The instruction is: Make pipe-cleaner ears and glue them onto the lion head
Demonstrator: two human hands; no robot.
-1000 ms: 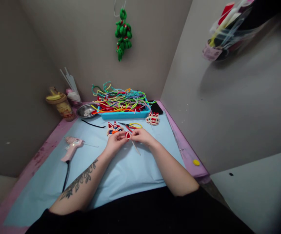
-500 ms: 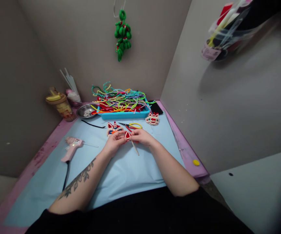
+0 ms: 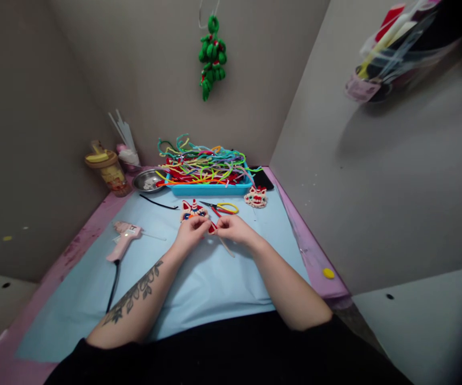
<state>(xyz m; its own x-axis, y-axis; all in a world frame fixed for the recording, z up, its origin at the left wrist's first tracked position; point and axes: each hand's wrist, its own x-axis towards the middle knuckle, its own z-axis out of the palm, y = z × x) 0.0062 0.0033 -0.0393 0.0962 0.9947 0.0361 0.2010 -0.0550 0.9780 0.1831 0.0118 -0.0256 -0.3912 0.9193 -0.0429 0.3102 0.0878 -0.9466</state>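
Curling further over the red piece (image 3: 212, 229), the left hand (image 3: 193, 231) is now hiding more of it — its fingers and those of the right hand (image 3: 233, 228) are pinching it, well inside the side edges of the surface (image 3: 317, 262). Likely it is handling light, soft, bendable — pinching its rim is probably suiting best.

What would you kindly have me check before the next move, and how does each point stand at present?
1. Small red piece gripped by left hand and right hand: ok, pinched between their fingertips.
2. Whole piece visible: not ok, fingers hide part of it.
3. Pale strand free at its near end: ok, it trails below the hands.
4. Glue gun apart from both hands: ok, lying on the blue sheet.
5. Glue gun hot: cannot tell.
6. Yellow-and-red-handled cutters uncovered: ok, just beyond the hands.
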